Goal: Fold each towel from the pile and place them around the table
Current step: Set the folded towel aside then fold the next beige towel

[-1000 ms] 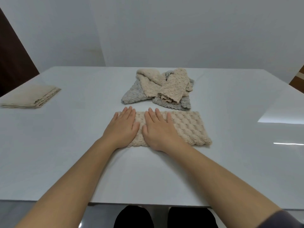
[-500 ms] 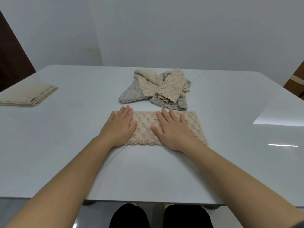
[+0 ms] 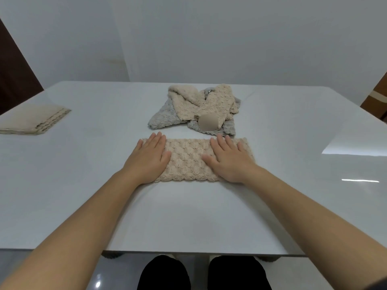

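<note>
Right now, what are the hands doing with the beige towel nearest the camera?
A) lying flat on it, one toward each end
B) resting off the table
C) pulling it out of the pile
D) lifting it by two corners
A: the left hand and right hand lie with straight fingers on the beige towel, which is flat on the table.

A white, glossy bench point(image 3: 83, 185) fills most of the view, with a straight near edge and rounded far corners. Behind it a plain pale grey wall point(image 3: 240, 38) meets a second wall point(image 3: 62, 49) at a vertical corner left of centre, with a faint yellowish stain point(image 3: 114, 61) just beside that corner. A dark brown panel point(image 3: 14, 76) rises at far left. A brown surface point(image 3: 376, 97) with a pale stripe shows at far right. A bright patch of reflected light point(image 3: 356, 146) and a thin streak point(image 3: 360, 181) lie on the bench's right side. Below the near edge the grey floor point(image 3: 117, 275) is shiny.
</note>
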{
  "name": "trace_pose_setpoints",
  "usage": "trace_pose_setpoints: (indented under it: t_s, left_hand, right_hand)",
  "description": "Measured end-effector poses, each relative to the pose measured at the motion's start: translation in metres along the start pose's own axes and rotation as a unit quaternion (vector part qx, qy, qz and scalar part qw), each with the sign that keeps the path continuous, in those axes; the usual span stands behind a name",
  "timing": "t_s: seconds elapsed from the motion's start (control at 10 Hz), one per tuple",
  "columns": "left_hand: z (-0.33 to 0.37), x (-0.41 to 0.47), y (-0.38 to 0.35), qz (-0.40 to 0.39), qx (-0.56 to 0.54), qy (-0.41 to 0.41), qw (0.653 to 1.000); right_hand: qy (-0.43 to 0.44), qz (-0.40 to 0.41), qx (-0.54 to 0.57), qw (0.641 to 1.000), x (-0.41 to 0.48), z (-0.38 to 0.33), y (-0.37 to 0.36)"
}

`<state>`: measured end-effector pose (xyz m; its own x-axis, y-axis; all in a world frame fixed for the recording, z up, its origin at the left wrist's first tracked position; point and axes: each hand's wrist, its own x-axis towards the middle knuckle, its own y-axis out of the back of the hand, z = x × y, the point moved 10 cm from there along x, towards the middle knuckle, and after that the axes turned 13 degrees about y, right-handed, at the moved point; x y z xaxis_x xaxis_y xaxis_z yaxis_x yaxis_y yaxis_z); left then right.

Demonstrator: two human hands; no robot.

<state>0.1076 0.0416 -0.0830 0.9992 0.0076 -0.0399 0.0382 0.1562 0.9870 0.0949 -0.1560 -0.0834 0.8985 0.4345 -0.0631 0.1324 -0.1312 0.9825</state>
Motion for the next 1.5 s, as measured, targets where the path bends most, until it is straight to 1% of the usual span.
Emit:
trace_pose_setpoints:
  t_s: [0.1,0.2,0.3,0.4,0.5,0.6,0.7,0.8,0.9,1.1,1.5]
  left_hand:
    - [-0.001,-0.001,0.0,-0.001,-0.004,0.003,1.0]
    - [0.0,-0.001,0.001,-0.004,-0.001,0.001,1.0]
    - [0.0,-0.001,0.002,-0.001,0.001,0.001,1.0]
    - [0.003,-0.002,0.002,-0.009,0.032,0.001,0.999]
    - [0.005,-0.001,0.01,0.004,0.08,0.023,0.997]
    - [0.031,-0.008,0.039,0.096,0.086,0.018,0.991]
    - [0.091,-0.023,0.045,0.133,0.036,-0.031,0.99]
    - [0.125,-0.026,0.018,0.082,-0.017,-0.02,0.996]
    - [0.114,-0.022,-0.003,0.047,-0.054,0.016,0.997]
    - [0.099,-0.022,-0.008,0.029,-0.023,0.011,0.999]
    - [0.027,-0.013,-0.002,0.025,0.003,0.059,0.998]
  right_hand:
    - [-0.02,0.029,-0.019,0.999,-0.003,0.011,0.007]
    - [-0.016,0.013,-0.016,1.0,-0.005,0.014,0.004]
    - [-0.031,0.03,-0.013,0.999,-0.007,0.018,0.006]
    - [-0.034,0.031,-0.02,0.999,-0.007,0.016,0.004]
    - [-0.032,0.042,-0.025,0.998,-0.008,0.015,0.006]
    - [-0.029,0.046,-0.029,0.998,-0.007,0.014,0.005]
    - [-0.031,0.049,-0.029,0.998,-0.007,0.014,0.005]
    - [-0.034,0.046,-0.033,0.998,-0.008,0.015,0.005]
    - [-0.035,0.047,-0.03,0.998,-0.007,0.016,0.005]
    - [-0.033,0.057,-0.021,0.998,-0.008,0.016,0.006]
    - [-0.024,0.055,-0.015,0.998,-0.008,0.016,0.007]
